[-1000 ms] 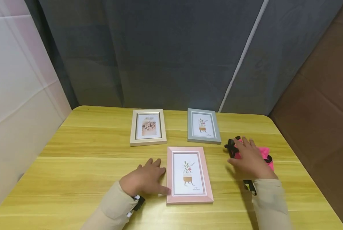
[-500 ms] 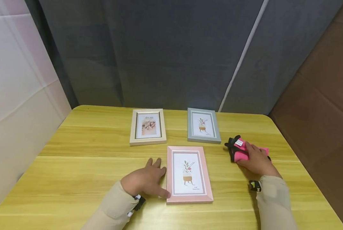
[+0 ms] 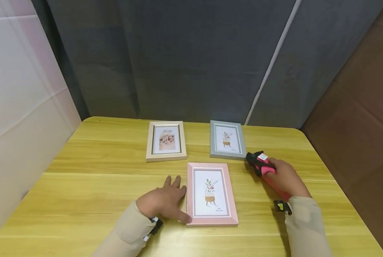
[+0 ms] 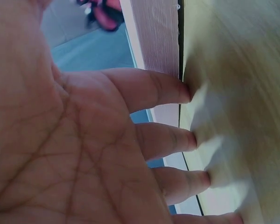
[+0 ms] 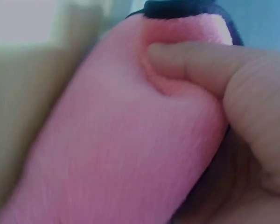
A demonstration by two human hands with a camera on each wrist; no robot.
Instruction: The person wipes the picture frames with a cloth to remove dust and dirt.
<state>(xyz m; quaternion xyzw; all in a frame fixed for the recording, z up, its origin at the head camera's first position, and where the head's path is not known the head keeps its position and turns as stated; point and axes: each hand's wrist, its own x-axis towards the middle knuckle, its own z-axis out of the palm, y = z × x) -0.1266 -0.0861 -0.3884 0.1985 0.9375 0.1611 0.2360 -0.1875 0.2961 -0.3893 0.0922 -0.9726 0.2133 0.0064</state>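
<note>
My left hand (image 3: 164, 201) rests with fingers spread on the table, its thumb touching the lower left corner of a pink picture frame (image 3: 212, 194). In the left wrist view the fingertips meet the wood beside the frame's edge (image 4: 158, 39). My right hand (image 3: 287, 176) grips a pink fabric item with black straps and a small white label (image 3: 267, 169). Its black end is close to the lower right corner of a blue-grey picture frame (image 3: 228, 140). Up close in the right wrist view, the thumb sinks into the soft pink fabric (image 5: 102, 135). The other fingers are mostly hidden.
A cream picture frame (image 3: 166, 141) lies face up at the back, left of the blue-grey one. The wooden table (image 3: 91, 185) has a dark grey cloth wall (image 3: 191, 64) behind it, a pale cloth on the left and a brown one on the right.
My right hand has taken hold of the pink fabric item and turned it, its black end shifting slightly left toward the blue-grey frame. The left hand has stayed at the pink frame.
</note>
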